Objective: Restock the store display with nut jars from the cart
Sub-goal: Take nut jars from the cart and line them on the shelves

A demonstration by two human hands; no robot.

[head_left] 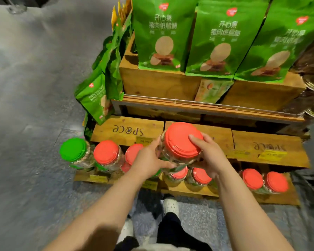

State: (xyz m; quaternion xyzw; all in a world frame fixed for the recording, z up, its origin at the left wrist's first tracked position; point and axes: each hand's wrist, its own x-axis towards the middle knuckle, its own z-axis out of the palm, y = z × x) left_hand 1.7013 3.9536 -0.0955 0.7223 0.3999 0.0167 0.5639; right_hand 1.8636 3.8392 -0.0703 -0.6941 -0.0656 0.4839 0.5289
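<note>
Head view: we're holding one red-lidded nut jar [179, 147] in both hands at frame center, above the lower display rows. Left hand [149, 160] wraps the jar's left side wall, fingers curled under it. Right hand [208, 156] grips the right side, with fingers lying across the red lid [182, 139]. Jar is tilted, lid facing the camera, clear of the shelf.

Lowest wooden ledge [187, 191] carries a row of jars: green-lidded jar [73, 151] at far left, red-lidded jar [106, 154] just beside it, another red lid [133, 153] partly behind our left hand. Two smaller-looking red lids [179, 173] and [201, 175] sit directly under the held jar; two more [252, 178], [275, 182] at lower right, touching each other.

Behind them, wooden crates [127, 132] stamped "SPOCE", with yellow price tags [272, 154] on the front edges. Upper right of frame: green snack pouches [159, 33] standing upright on higher crates; more pouches [96, 100] leaning at the left end of the stand.

Grey floor [29, 87] fills the left side. Our white shoes [170, 205] and dark trousers show at bottom center. Cart not in view.
</note>
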